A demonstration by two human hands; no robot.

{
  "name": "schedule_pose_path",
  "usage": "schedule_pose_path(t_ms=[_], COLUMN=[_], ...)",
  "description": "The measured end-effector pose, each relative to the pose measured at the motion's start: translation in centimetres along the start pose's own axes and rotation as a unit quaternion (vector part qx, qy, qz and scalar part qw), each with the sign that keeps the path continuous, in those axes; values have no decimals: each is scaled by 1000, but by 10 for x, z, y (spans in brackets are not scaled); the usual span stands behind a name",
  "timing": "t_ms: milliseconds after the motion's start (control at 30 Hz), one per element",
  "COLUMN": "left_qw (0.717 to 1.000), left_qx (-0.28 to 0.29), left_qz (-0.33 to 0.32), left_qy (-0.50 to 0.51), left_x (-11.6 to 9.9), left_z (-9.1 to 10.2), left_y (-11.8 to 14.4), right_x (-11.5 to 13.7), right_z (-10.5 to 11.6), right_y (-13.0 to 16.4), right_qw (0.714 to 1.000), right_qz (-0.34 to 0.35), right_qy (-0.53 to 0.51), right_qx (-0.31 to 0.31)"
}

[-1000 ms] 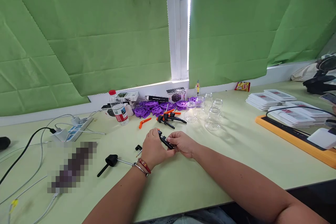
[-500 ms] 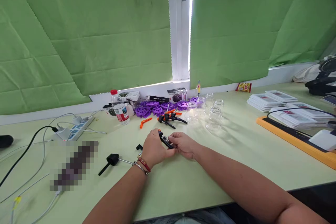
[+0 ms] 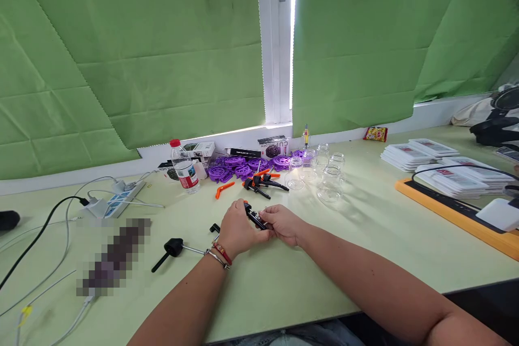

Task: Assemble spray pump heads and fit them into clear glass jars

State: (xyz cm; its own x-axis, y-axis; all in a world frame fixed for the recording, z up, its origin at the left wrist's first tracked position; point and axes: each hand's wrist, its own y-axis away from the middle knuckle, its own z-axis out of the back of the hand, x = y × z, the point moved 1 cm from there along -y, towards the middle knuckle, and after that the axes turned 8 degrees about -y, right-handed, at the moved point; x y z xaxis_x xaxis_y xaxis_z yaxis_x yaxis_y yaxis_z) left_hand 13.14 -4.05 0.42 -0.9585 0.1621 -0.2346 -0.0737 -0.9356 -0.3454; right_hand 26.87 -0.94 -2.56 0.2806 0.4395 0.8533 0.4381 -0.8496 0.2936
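Observation:
Both of my hands are closed around a slim black part [image 3: 255, 219] with an orange bit at its upper end; its exact kind is hard to make out. My left hand [image 3: 238, 231] wraps it from the left, fingers curled over the far side. At its right side, the fingertips of my right hand [image 3: 283, 223] pinch its lower end. Beside my left wrist lies a black crank-like piece [image 3: 174, 247] with a metal rod that runs toward the wrist. A small black elbow piece [image 3: 214, 228] is partly hidden behind the left hand.
Beyond my hands lie black and orange handles [image 3: 259, 184], purple wheel-shaped parts [image 3: 233, 163] and several clear glass jars [image 3: 330, 186]. A water bottle [image 3: 185, 167] stands at back left, near a power strip [image 3: 125, 197]. Stacked white panels [image 3: 450, 181] and an orange-edged board [image 3: 458, 221] lie right.
Hands and the black part stay almost in place. The whole view has shifted very slightly; nothing is visibly taken up or let go.

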Motion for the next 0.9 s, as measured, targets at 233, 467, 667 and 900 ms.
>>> schedule_pose_path(t_ms=[233,467,667,900], left_qw=[1000,1000,1000,1000], left_qx=[-18,-7,-6,0], left_qz=[-12,5,5,8], left_qy=[-9,-11,-17,-14], left_x=[-2,-2,1,0], left_z=[0,2,0,0], left_y=[0,-1,-1,0], right_x=[2,4,2,0], right_z=[0,0,2,-1], right_y=[1,4,2,2], right_qw=[1000,999,999,999], right_qz=[6,-17,-11,-35], right_qy=[17,-30,-29,-21], right_qx=[-25,-15,-24,4])
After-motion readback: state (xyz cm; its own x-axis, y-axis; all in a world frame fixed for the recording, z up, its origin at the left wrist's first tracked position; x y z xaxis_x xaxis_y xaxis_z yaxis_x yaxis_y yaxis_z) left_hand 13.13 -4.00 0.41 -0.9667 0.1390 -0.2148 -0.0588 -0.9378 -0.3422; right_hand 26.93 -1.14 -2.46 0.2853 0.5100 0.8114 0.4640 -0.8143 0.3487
